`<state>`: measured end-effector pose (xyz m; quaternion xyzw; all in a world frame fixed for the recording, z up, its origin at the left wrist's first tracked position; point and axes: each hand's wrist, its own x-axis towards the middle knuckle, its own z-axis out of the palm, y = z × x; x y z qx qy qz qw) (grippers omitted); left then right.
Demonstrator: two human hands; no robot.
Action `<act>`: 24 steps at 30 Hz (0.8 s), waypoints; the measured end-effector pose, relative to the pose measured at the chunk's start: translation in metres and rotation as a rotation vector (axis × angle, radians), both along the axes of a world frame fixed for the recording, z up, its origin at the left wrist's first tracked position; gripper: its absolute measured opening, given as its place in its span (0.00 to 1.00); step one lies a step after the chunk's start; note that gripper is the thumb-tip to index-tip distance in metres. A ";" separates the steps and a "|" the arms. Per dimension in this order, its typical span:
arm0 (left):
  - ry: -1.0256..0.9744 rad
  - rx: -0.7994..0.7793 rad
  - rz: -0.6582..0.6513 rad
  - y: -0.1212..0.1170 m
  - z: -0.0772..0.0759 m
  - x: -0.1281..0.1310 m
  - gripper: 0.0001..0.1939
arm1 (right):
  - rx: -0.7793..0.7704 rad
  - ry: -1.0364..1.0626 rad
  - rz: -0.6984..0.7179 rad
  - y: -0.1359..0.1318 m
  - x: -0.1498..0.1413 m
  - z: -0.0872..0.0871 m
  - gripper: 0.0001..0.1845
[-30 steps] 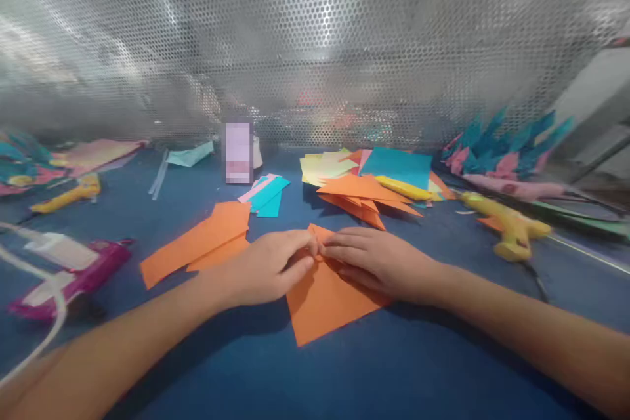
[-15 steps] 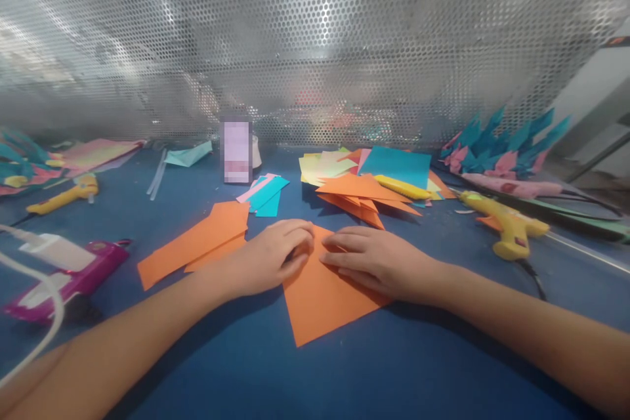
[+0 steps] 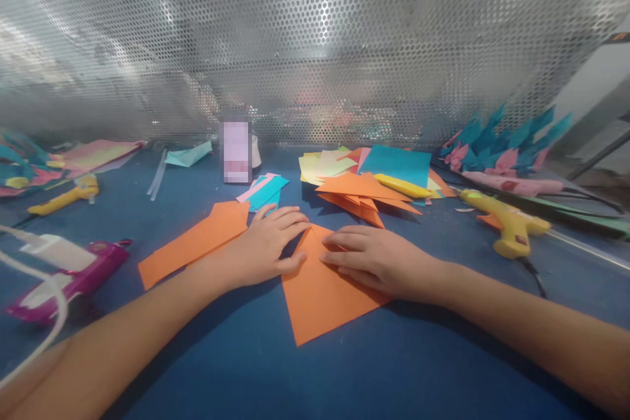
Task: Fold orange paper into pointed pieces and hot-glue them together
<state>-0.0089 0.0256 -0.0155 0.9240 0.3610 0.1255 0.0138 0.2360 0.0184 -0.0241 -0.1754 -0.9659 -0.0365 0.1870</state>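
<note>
Matt, smooth orange paper sheet (image 3: 329,305); shiny perforated metal-looking panel (image 3: 315,46); glossy magenta plastic-looking power strip (image 3: 93,272).

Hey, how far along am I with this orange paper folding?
Looks done: the pile of pointed orange paper pieces. In hand: the flat orange paper sheet, right hand resting on it. Remaining, probably: more folding, since its near part shows no crease.

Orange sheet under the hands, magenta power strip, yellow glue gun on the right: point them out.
Orange sheet (image 3: 325,308): head view, bare near part.
Magenta power strip (image 3: 99,275): head view, casing.
Yellow glue gun (image 3: 506,246): head view, handle.
</note>
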 end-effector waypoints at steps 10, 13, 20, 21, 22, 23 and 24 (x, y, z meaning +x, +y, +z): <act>0.079 0.068 -0.104 -0.012 0.017 0.003 0.10 | 0.010 0.004 0.003 -0.001 0.000 0.001 0.16; 0.061 0.039 -0.132 -0.016 0.022 0.003 0.10 | 0.015 0.008 0.000 -0.001 0.001 0.000 0.15; 0.028 -0.045 -0.179 -0.020 0.033 -0.002 0.14 | 0.017 0.012 0.004 0.000 0.001 -0.001 0.15; 0.018 -0.055 -0.194 -0.020 0.035 -0.003 0.14 | 0.016 0.016 0.002 0.001 0.001 -0.001 0.15; 0.009 -0.062 -0.219 -0.019 0.036 -0.004 0.14 | 0.017 0.017 0.003 0.001 0.001 -0.001 0.15; 0.000 -0.067 -0.252 -0.019 0.038 -0.004 0.14 | 0.019 0.018 0.005 0.001 0.001 -0.001 0.15; -0.003 -0.075 -0.285 -0.019 0.040 -0.004 0.14 | 0.022 0.018 0.009 0.001 0.001 -0.001 0.15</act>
